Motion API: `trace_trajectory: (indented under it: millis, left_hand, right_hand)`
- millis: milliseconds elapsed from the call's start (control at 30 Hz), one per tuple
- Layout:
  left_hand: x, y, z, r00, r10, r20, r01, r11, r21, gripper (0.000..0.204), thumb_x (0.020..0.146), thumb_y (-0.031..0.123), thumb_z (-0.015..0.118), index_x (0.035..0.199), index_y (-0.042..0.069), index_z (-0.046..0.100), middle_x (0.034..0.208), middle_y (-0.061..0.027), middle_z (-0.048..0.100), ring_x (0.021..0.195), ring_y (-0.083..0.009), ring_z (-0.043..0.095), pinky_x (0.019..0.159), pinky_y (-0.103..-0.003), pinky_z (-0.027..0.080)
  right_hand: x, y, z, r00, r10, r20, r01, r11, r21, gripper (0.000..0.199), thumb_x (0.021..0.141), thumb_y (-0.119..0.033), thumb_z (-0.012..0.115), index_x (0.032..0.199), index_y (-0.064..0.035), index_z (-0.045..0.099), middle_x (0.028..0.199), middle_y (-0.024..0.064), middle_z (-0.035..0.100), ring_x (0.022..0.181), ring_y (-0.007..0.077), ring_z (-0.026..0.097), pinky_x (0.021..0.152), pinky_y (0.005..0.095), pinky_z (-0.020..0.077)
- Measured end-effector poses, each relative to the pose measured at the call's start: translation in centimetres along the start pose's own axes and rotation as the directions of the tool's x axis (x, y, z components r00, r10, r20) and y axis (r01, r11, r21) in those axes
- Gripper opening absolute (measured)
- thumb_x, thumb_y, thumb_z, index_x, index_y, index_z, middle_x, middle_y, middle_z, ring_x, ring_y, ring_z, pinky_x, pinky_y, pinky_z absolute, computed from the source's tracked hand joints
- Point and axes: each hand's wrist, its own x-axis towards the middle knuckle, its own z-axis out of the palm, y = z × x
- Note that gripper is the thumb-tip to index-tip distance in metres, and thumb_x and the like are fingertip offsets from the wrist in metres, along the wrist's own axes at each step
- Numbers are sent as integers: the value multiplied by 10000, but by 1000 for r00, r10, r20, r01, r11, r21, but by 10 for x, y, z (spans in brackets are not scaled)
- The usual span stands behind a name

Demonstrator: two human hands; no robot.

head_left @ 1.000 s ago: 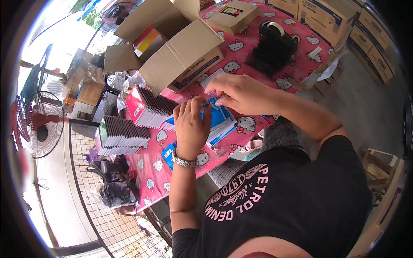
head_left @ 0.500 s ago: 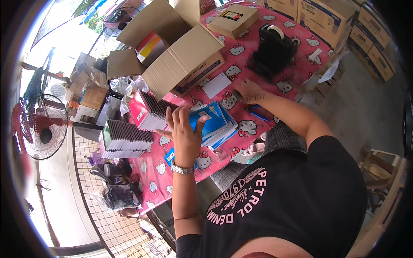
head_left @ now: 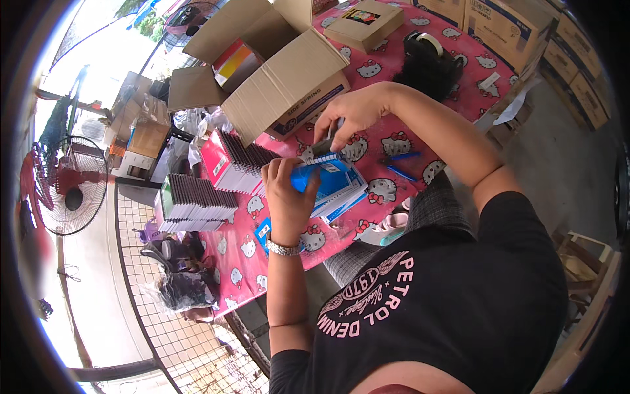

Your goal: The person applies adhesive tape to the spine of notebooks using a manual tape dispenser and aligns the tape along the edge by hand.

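So the blue notebook (head_left: pixel 328 182) sits on a small blue pile mid-table, turned at an angle, with the left hand (head_left: pixel 289 194) at its left end: thumb on the cover, can't really tell if those fingers are clamped or just resting. The right hand (head_left: pixel 354 113) has its fingers together, pinched on a dark tool (head_left: pixel 323 146) by the far ringed edge. Progress-wise I'd call this one midway, since both hands are at that edge, while the pink stack (head_left: pixel 215 159) and green stack (head_left: pixel 195 209) at left already have dark coils in. Can't tell how many blue ones are left. Room's tight on the far side with the open carton (head_left: pixel 289 85), and the near table edge is close; right looks roomiest, just mind the blue-handled tool (head_left: pixel 401 172)
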Motion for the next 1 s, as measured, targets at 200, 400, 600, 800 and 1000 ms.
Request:
trace_trajectory:
  millis: [200, 400, 600, 800, 1000]
  left_hand:
    - [-4, -20, -12, 999, -14, -36, 12, 999, -46, 263, 749, 42, 751, 974, 11, 618, 930, -127, 603, 856, -290, 597, 748, -364, 477]
    - [0, -14, -18, 985, -161, 60, 169, 975, -145, 249, 776, 101, 779, 954, 8, 632, 918, -130, 604, 798, -275, 611, 698, -364, 497]
    - [3, -23, -19, 979, -165, 117, 190, 948, -257, 234, 806, 88, 762, 980, 3, 630, 900, -109, 629, 698, -184, 623, 574, -285, 493]
    - [4, -24, -20, 969, -198, 148, 234, 931, -280, 252, 832, 61, 746, 1032, -9, 609, 840, -60, 656, 707, -88, 609, 624, -257, 492]
    - [2, -30, -19, 968, -201, 151, 240, 918, -316, 227, 850, 70, 733, 1023, -9, 610, 828, -48, 657, 706, -80, 602, 629, -232, 481]
  right_hand:
    - [16, 7, 3, 977, -207, -47, 210, 907, 366, 468, 854, -189, 693, 1266, 11, 597, 1184, 87, 666, 1063, 146, 625, 965, 284, 454]
    - [25, 2, 6, 972, -230, -44, 206, 751, 628, 511, 830, -196, 701, 1303, -29, 602, 1190, 111, 649, 1071, 173, 602, 1000, 303, 426]
    - [36, 6, 5, 976, -213, -32, 210, 906, 368, 489, 831, -188, 703, 1283, -25, 611, 1237, 130, 642, 1092, 203, 617, 1000, 313, 439]
    - [30, -11, 7, 978, -202, -46, 201, 872, 447, 432, 850, -178, 687, 1243, -16, 613, 1166, 63, 647, 1069, 137, 602, 967, 284, 445]
    - [38, 17, 19, 984, -155, -86, 174, 767, 618, 484, 821, -185, 695, 1273, -27, 618, 1144, 75, 661, 1049, 145, 602, 961, 288, 450]
